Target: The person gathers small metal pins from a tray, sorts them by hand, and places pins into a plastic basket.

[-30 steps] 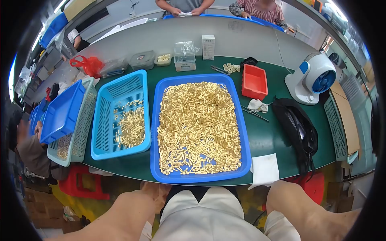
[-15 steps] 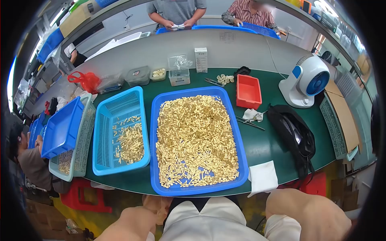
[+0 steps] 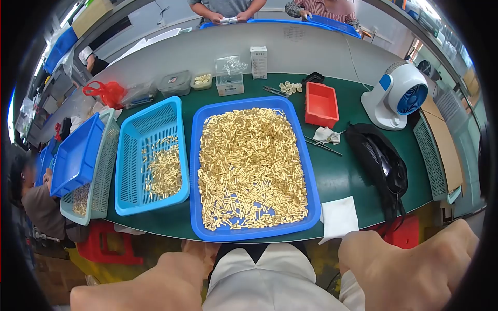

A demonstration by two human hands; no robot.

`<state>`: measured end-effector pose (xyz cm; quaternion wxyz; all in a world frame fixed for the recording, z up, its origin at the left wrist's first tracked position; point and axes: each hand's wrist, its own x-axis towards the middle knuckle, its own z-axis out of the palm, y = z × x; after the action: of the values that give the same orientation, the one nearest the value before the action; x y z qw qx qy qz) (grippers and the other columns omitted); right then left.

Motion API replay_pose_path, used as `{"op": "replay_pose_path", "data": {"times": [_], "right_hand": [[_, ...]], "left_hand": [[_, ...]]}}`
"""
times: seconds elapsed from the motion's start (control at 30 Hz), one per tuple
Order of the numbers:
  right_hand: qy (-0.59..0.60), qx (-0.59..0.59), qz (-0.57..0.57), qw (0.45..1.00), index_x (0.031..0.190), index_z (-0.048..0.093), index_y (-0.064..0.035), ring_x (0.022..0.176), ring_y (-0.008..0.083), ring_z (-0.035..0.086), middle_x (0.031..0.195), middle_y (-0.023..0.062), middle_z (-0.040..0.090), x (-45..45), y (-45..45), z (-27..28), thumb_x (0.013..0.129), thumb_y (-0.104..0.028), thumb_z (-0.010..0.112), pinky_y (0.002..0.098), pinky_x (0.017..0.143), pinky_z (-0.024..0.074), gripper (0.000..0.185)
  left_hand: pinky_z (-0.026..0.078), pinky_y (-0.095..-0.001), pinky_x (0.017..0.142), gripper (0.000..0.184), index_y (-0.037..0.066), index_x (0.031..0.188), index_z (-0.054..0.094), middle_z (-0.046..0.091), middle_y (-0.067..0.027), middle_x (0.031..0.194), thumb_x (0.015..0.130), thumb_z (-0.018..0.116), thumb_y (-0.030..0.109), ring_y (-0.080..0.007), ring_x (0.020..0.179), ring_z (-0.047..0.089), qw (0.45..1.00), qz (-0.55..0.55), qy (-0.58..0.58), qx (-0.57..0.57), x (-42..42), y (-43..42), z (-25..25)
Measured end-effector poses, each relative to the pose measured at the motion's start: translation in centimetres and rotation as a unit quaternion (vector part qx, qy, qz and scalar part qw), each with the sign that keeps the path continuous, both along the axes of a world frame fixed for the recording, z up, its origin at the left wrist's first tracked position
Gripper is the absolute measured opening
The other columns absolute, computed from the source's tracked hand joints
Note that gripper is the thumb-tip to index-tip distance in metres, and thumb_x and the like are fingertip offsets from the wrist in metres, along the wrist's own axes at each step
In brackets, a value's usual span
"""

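At the lower left edge shows my left hand and forearm (image 3: 142, 285), bent close to the camera, its fingers hidden. My right hand and forearm (image 3: 415, 264) are in the lower right corner; its fingers cannot be made out clearly. Neither touches anything on the table that I can see. In front of me lies a blue tray (image 3: 313, 207), spread with many small brass-coloured cylindrical pieces (image 3: 251, 166). Left of it, a light blue slotted basket (image 3: 124, 176) holds a smaller heap of similar pieces. A folded white cloth (image 3: 340, 217) lies at the table edge, right of the tray.
Behind the trays stand a small red bin (image 3: 321, 106), plastic boxes (image 3: 230, 85) and a white carton (image 3: 259, 62). Tweezers (image 3: 324, 146), a black bag (image 3: 378, 171) and a fan (image 3: 397, 98) are on the right. Stacked baskets (image 3: 78, 155) stand left. Other people sit across the partition and at left.
The view has tipped down slightly, so the table appears higher. Both my forearms have moved outward toward the lower corners. The trays and pieces look unchanged.
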<state>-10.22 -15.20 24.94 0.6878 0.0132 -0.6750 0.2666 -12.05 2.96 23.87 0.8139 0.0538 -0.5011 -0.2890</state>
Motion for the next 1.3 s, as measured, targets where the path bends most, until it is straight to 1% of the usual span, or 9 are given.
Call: {"op": "replay_pose_path", "data": {"times": [0.6,0.67,0.73,0.77,0.8,0.87,0.93,1.17,1.3], "right_hand": [[-0.045,0.030,0.039,0.998,0.067,0.063,-0.0014,0.066,0.0225,0.054,0.066,0.0057,0.054,-3.0,-7.0,-3.5,0.077,-0.001,0.053,0.0458,0.087,0.0461,0.014],[-0.171,0.011,-0.004,0.985,0.067,0.061,-0.0046,0.068,0.0221,0.055,0.068,0.0059,0.054,-2.1,-7.1,-4.2,0.079,-0.005,0.052,0.0474,0.087,0.0460,0.015],[-0.230,0.006,-0.023,0.973,0.066,0.061,-0.0063,0.069,0.0218,0.055,0.069,0.0059,0.054,-1.7,-7.5,-4.4,0.080,-0.008,0.052,0.0481,0.087,0.0460,0.016],[-0.251,-0.007,-0.038,0.967,0.066,0.059,-0.0071,0.069,0.0218,0.055,0.068,0.0058,0.054,-1.6,-7.9,-4.4,0.079,-0.008,0.053,0.0484,0.087,0.0459,0.015],[-0.271,-0.019,-0.053,0.961,0.065,0.058,-0.0080,0.070,0.0218,0.056,0.068,0.0057,0.054,-1.5,-8.4,-4.5,0.079,-0.008,0.053,0.0487,0.087,0.0458,0.015],[-0.290,-0.028,-0.068,0.954,0.064,0.057,-0.0088,0.070,0.0218,0.056,0.068,0.0056,0.054,-1.3,-8.9,-4.6,0.078,-0.008,0.054,0.0490,0.087,0.0457,0.014],[-0.285,-0.037,-0.081,0.954,0.064,0.057,-0.0089,0.071,0.0216,0.057,0.068,0.0057,0.054,-0.7,-9.1,-4.6,0.078,-0.008,0.054,0.0492,0.087,0.0457,0.014],[-0.156,-0.190,-0.199,0.949,0.091,0.064,0.0088,0.077,0.0408,0.064,0.088,0.0246,0.065,6.5,-9.0,-9.4,0.090,-0.013,0.059,0.0578,0.077,0.0496,0.023],[-0.137,-0.375,-0.362,0.842,0.109,0.063,0.0085,0.087,0.0319,0.067,0.095,0.0210,0.068,10.5,-9.2,-12.8,0.086,-0.017,0.065,0.0411,0.080,0.0525,0.034]], "left_hand": [[0.040,-0.0572,0.100,0.019,-0.012,0.065,0.060,0.056,-0.0247,0.062,0.078,0.046,-0.011,-0.0320,0.059,0.055,0.959,-0.176,-0.182,-0.128,-0.3,1.3,-2.7],[0.035,-0.0591,0.104,0.019,-0.016,0.068,0.061,0.056,-0.0265,0.061,0.082,0.050,-0.009,-0.0327,0.060,0.056,0.957,-0.150,-0.240,-0.068,1.3,1.4,-4.2],[0.044,-0.0660,0.076,0.027,-0.002,0.067,0.064,0.060,-0.0198,0.065,0.090,0.054,0.010,-0.0349,0.055,0.058,0.960,-0.035,-0.279,-0.014,3.4,2.7,-9.6],[0.046,-0.0622,0.074,0.016,-0.001,0.069,0.065,0.062,-0.0188,0.068,0.083,0.058,0.005,-0.0353,0.060,0.059,0.956,0.187,-0.201,0.103,4.2,2.1,-9.8],[0.048,-0.0540,0.073,0.007,0.002,0.077,0.069,0.065,-0.0155,0.078,0.080,0.064,0.007,-0.0329,0.073,0.061,0.853,0.429,-0.129,0.267,4.1,1.7,-12.4],[0.042,-0.0422,0.088,0.019,0.011,0.098,0.072,0.065,-0.0080,0.097,0.081,0.069,0.018,-0.0267,0.094,0.058,0.407,0.609,-0.296,0.612,7.4,0.1,-14.8],[0.033,-0.0471,0.099,0.031,0.010,0.110,0.068,0.060,-0.0100,0.110,0.079,0.069,0.017,-0.0275,0.103,0.052,0.247,0.611,-0.395,0.640,9.5,-1.4,-18.5],[0.022,-0.0589,0.106,0.042,0.005,0.120,0.060,0.057,-0.0120,0.112,0.081,0.062,0.022,-0.0283,0.108,0.049,0.056,0.507,-0.602,0.615,12.7,-4.7,-22.4],[0.020,-0.0595,0.108,0.025,0.003,0.099,0.069,0.059,-0.0122,0.102,0.083,0.056,0.018,-0.0285,0.109,0.048,0.041,0.510,-0.641,0.572,13.7,-4.9,-23.5]]}}
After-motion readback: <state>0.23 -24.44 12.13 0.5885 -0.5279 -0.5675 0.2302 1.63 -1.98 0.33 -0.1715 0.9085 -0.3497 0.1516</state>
